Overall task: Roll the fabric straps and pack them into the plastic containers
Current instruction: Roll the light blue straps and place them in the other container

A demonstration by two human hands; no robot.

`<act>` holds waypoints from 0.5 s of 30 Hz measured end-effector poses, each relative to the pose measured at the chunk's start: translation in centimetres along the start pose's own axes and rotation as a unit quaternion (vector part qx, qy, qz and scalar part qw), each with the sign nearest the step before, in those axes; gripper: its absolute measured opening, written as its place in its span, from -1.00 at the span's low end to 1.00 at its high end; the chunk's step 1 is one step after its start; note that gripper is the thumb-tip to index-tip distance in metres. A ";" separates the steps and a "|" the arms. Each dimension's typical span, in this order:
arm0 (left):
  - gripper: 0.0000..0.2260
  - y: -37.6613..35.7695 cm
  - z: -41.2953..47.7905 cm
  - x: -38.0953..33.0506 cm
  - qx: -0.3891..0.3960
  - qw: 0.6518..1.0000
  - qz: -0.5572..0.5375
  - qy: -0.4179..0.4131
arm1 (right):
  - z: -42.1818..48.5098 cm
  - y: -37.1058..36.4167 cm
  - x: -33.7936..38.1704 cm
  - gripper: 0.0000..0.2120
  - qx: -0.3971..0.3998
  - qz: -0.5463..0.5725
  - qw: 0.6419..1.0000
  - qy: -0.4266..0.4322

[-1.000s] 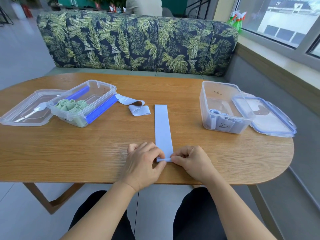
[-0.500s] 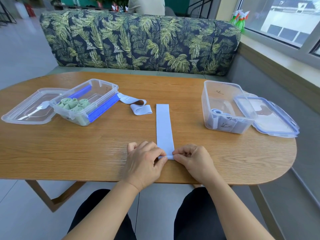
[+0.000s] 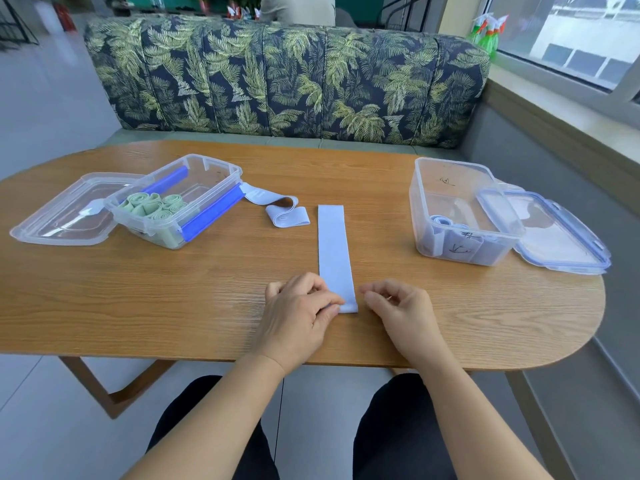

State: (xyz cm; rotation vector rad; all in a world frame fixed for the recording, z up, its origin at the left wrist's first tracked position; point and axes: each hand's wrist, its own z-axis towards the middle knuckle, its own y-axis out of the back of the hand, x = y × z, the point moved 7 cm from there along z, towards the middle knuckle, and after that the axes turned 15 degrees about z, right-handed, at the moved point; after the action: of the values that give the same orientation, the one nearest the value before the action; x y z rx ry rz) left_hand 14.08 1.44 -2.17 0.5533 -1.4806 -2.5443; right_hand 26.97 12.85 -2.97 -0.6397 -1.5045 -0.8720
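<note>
A pale blue fabric strap point(image 3: 334, 247) lies flat on the wooden table point(image 3: 207, 299), running away from me, with its near end turned over in a small fold. My left hand point(image 3: 298, 317) pinches that folded end at its left corner. My right hand point(image 3: 401, 310) hovers just right of the strap with curled fingers, holding nothing. A second pale blue strap point(image 3: 277, 209) lies loosely looped further back. The left container point(image 3: 207, 168) holds several green rolled straps point(image 3: 152, 207). The right container point(image 3: 450, 168) holds pale blue rolls point(image 3: 450, 237).
A clear lid point(image 3: 62, 216) lies left of the left container. A blue-rimmed lid point(image 3: 554, 237) leans against the right container near the table's right edge. A leaf-patterned sofa point(image 3: 287, 81) stands behind the table, and a window ledge point(image 3: 561, 116) runs along the right.
My right hand has let go of the strap's near end and moved a little to the right. My left hand still pinches the folded end.
</note>
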 end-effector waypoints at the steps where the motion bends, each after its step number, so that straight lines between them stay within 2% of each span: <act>1: -0.85 -0.1 0.1 0.1 0.004 1.000 -0.008 0.003 | -0.2 -0.2 0.0 -0.86 0.008 -0.008 1.000 0.011; 6: -0.79 -0.3 0.3 0.2 0.022 1.000 -0.020 0.007 | -0.5 -1.2 0.4 -0.93 0.030 -0.161 0.986 0.036; 10: -0.73 -0.2 0.2 0.2 0.049 0.997 -0.056 0.020 | -0.3 -1.2 0.4 -0.95 0.032 -0.180 0.983 0.024; 15: -0.85 -0.1 0.3 0.6 0.058 0.994 -0.089 0.033 | 0.2 -1.3 0.2 -0.93 0.043 -0.194 0.980 -0.002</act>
State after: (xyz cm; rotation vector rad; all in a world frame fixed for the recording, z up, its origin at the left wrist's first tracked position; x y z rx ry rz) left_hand 13.45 1.59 -2.26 0.8117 -1.6321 -2.5524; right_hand 25.80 12.30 -2.95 -0.2857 -1.6901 -1.0912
